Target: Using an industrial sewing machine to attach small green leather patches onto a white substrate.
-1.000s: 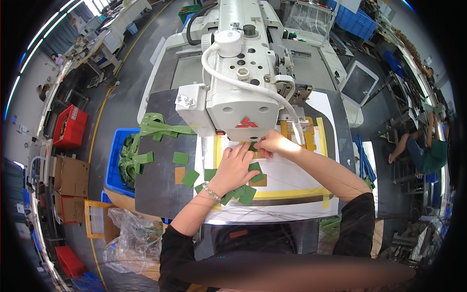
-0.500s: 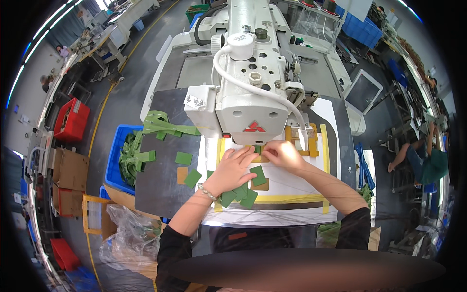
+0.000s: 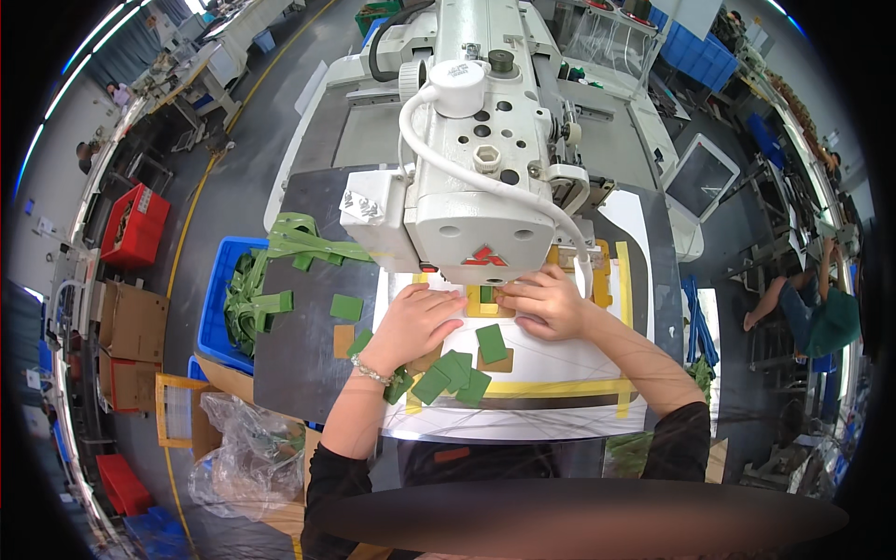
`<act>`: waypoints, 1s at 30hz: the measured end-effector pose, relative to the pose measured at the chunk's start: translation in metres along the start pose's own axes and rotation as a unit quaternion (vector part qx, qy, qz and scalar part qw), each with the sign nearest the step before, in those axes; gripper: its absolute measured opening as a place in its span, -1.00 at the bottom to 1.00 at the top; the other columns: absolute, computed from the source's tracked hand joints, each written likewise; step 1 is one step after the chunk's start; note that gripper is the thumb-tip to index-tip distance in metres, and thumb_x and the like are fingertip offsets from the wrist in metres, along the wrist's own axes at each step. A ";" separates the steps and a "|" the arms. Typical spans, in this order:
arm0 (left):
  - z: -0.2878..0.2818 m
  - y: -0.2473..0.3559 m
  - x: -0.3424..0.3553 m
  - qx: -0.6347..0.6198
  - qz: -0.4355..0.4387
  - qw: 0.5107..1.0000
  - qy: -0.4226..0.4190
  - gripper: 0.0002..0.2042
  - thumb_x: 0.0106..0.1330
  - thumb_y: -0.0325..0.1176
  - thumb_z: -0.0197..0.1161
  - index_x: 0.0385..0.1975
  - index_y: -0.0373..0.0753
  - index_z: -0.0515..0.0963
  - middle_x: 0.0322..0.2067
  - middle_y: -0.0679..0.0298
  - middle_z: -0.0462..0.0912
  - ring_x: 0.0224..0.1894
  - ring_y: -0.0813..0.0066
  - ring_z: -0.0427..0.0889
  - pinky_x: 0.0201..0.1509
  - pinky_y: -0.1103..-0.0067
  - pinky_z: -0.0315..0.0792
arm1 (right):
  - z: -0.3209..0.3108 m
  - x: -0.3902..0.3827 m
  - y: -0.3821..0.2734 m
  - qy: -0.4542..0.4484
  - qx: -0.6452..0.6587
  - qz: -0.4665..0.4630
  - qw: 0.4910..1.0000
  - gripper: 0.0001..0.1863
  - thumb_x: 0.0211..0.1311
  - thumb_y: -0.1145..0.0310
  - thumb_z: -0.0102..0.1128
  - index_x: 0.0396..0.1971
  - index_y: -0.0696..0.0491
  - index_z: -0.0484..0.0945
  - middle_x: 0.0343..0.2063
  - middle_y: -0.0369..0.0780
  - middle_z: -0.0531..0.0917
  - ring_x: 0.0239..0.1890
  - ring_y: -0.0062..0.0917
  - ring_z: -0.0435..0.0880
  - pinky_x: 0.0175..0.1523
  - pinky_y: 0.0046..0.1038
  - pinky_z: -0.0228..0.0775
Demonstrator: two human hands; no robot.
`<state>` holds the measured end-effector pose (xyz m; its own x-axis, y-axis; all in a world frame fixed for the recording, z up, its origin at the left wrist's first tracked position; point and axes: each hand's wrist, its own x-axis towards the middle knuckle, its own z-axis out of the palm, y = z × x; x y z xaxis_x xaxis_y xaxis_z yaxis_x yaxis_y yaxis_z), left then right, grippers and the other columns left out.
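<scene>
Under the head of a white sewing machine (image 3: pixel 481 219), a small green piece (image 3: pixel 486 294) lies in a yellow frame (image 3: pixel 485 310). My left hand (image 3: pixel 411 322) rests flat on the white sheet at the frame's left, fingers stretched and fingertips near its edge. At the other side my right hand (image 3: pixel 546 303) has its fingers extended and slightly bent, tips at the frame's right edge; nothing shows in them. Between my hands and nearer to me, a loose green square (image 3: pixel 489 344) partly covers a tan square (image 3: pixel 499 362). Several more green squares (image 3: pixel 435 384) overlap by my left wrist.
A blue bin (image 3: pixel 213 313) of green strips stands at the left, with more strips (image 3: pixel 313 245) on the dark tabletop (image 3: pixel 308 373). Yellow tape (image 3: pixel 560 389) borders the white sheet. A screen (image 3: pixel 700 177) stands at the right, and clear plastic (image 3: pixel 233 457) hangs lower left.
My left hand has drawn back leftward from the frame, uncovering it. My right hand has gone from a pinch to extended fingers and shifted slightly right. The green piece now shows inside the frame.
</scene>
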<state>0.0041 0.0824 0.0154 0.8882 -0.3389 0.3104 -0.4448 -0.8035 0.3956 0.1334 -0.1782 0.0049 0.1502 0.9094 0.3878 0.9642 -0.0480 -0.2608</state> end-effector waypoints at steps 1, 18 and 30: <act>-0.002 -0.002 0.000 0.007 -0.001 1.000 0.012 -0.70 0.20 -0.22 0.27 -0.07 -0.10 0.58 -0.08 0.33 0.64 -0.02 0.46 0.58 0.19 0.39 0.31 | 0.000 0.000 0.000 -0.009 0.008 0.007 1.000 -0.48 -0.09 0.38 0.25 0.01 0.00 0.53 0.07 -0.28 0.53 0.02 -0.38 0.50 -0.02 -0.21 0.24; -0.003 -0.002 0.008 0.024 0.015 0.999 0.035 -0.72 0.17 -0.25 0.30 -0.13 -0.13 0.61 -0.15 0.34 0.67 -0.10 0.45 0.61 0.09 0.43 0.36 | 0.004 0.010 0.000 0.001 0.014 0.013 1.000 -0.60 -0.11 0.33 0.32 -0.14 0.00 0.62 -0.12 -0.33 0.64 -0.07 -0.47 0.57 0.07 -0.26 0.21; 0.007 -0.001 0.003 0.024 0.034 0.999 0.025 -0.73 0.17 -0.25 0.30 -0.15 -0.16 0.60 -0.07 0.33 0.63 0.02 0.46 0.56 0.14 0.40 0.34 | 0.006 0.007 -0.003 0.082 0.005 0.009 0.997 -0.62 -0.17 0.37 0.31 -0.21 0.04 0.63 -0.21 -0.30 0.66 -0.13 -0.42 0.60 -0.04 -0.33 0.34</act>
<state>0.0078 0.0787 0.0099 0.8492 -0.3691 0.3778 -0.4960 -0.8030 0.3305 0.1298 -0.1694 0.0031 0.2018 0.8283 0.5226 0.9592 -0.0592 -0.2766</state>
